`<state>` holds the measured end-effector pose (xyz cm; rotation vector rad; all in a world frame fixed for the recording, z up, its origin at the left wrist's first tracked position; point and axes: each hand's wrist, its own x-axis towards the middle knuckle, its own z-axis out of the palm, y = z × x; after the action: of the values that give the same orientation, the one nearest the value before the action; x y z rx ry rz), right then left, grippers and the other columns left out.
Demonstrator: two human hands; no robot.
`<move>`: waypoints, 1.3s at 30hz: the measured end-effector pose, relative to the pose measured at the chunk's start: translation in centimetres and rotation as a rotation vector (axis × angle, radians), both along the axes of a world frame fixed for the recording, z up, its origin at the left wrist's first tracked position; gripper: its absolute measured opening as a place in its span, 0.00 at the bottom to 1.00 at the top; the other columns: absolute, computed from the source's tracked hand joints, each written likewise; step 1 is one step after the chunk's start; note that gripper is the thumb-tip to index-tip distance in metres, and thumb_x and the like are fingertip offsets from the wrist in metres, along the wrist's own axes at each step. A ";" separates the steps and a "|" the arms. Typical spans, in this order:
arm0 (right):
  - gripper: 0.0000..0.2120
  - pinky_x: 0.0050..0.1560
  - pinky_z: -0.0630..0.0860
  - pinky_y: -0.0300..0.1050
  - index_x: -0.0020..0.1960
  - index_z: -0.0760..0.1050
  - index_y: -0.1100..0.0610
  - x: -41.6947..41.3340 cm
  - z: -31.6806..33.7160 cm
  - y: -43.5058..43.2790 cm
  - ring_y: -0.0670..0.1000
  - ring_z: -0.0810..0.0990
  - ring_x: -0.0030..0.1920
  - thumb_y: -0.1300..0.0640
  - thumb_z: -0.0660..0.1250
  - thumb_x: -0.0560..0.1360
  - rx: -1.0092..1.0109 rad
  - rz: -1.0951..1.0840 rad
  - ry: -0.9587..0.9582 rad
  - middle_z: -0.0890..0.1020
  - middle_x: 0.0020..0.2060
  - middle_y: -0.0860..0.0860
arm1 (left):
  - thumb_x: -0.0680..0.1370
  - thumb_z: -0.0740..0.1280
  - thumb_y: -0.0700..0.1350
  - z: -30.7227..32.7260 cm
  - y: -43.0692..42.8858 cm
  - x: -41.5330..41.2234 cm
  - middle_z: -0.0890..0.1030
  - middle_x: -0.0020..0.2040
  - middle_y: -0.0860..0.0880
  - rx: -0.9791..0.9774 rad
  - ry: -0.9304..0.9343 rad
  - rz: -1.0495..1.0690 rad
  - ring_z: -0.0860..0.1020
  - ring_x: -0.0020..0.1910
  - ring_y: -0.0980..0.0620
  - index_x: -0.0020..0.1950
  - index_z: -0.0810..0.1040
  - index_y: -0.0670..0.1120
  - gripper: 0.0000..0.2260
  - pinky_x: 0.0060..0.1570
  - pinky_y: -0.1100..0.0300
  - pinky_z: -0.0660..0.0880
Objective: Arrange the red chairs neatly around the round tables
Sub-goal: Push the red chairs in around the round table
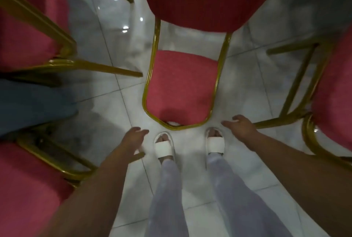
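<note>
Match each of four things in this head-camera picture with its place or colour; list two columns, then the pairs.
Things:
1. middle chair
2. left hand
3. right hand
4. sandals

Descriptions:
A. white, on the tiled floor
B. open, empty, beside the seat's right front corner
C. red seat in a gold frame, straight ahead of the feet
D. open, empty, left of the feet

Pairs: 1-C, 2-D, 3-B, 4-A

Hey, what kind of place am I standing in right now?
Probably a banquet or function hall. Several matching red padded chairs with gold metal frames surround you, one directly ahead, others at the left and right, all on a glossy pale tiled floor. No table shows clearly.
</note>
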<state>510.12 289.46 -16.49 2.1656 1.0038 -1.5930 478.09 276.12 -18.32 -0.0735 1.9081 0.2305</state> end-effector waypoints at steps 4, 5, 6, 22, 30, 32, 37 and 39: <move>0.46 0.52 0.70 0.45 0.79 0.53 0.59 -2.5 -11.8 1.0 0.58 0.73 0.64 0.43 0.74 0.72 -0.032 -0.147 0.016 0.68 0.72 0.58 | 0.75 0.71 0.57 -11.9 2.3 -2.6 0.72 0.70 0.42 -0.001 0.006 0.032 0.73 0.63 0.45 0.79 0.56 0.48 0.39 0.51 0.51 0.72; 0.48 0.55 0.68 0.46 0.80 0.51 0.60 -3.0 -14.6 1.4 0.59 0.70 0.68 0.42 0.73 0.72 -0.036 -0.153 0.012 0.66 0.74 0.59 | 0.74 0.72 0.59 -14.7 2.8 -3.1 0.70 0.72 0.43 -0.001 0.024 0.028 0.71 0.66 0.44 0.79 0.55 0.49 0.41 0.53 0.50 0.72; 0.49 0.56 0.67 0.46 0.80 0.50 0.61 -3.2 -17.5 1.7 0.59 0.69 0.70 0.41 0.73 0.72 -0.041 -0.145 0.013 0.64 0.75 0.59 | 0.73 0.72 0.60 -17.2 3.4 -3.5 0.68 0.73 0.43 0.011 0.044 0.018 0.70 0.68 0.43 0.80 0.54 0.49 0.42 0.54 0.50 0.71; 0.31 0.54 0.74 0.61 0.69 0.71 0.52 1.2 -9.1 1.5 0.57 0.78 0.55 0.40 0.73 0.71 -0.186 -0.307 0.036 0.78 0.60 0.50 | 0.80 0.66 0.43 -6.7 0.0 -2.5 0.80 0.57 0.48 0.171 -0.073 0.180 0.79 0.53 0.47 0.69 0.72 0.50 0.18 0.49 0.40 0.79; 0.30 0.53 0.77 0.58 0.65 0.72 0.52 5.4 17.1 1.7 0.56 0.79 0.53 0.41 0.76 0.69 -0.177 -0.324 0.054 0.80 0.55 0.51 | 0.77 0.71 0.48 20.7 0.1 -0.8 0.84 0.46 0.49 0.274 -0.164 0.222 0.83 0.43 0.50 0.65 0.78 0.49 0.17 0.40 0.45 0.81; 0.28 0.56 0.77 0.58 0.67 0.73 0.53 5.5 21.7 1.5 0.57 0.80 0.55 0.44 0.74 0.72 -0.158 -0.395 0.114 0.82 0.58 0.53 | 0.78 0.70 0.47 26.7 1.5 -0.1 0.83 0.42 0.51 0.318 -0.118 0.193 0.82 0.39 0.53 0.66 0.77 0.46 0.16 0.37 0.50 0.81; 0.15 0.41 0.79 0.52 0.62 0.76 0.56 5.7 30.4 2.3 0.54 0.82 0.45 0.53 0.69 0.78 -0.116 -0.549 0.244 0.84 0.51 0.55 | 0.78 0.68 0.40 36.2 4.8 0.0 0.83 0.46 0.48 0.476 -0.088 0.256 0.81 0.44 0.52 0.62 0.77 0.53 0.14 0.39 0.54 0.79; 0.13 0.43 0.78 0.54 0.62 0.76 0.57 5.9 33.6 2.9 0.56 0.82 0.47 0.55 0.67 0.79 -0.134 -0.601 0.292 0.83 0.54 0.57 | 0.77 0.68 0.38 39.1 6.2 0.2 0.83 0.41 0.49 0.527 -0.081 0.240 0.81 0.41 0.53 0.56 0.79 0.56 0.14 0.39 0.54 0.79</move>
<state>516.04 292.33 17.15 2.3116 0.2876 -2.2107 478.31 282.30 20.82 0.0434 1.7013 0.8707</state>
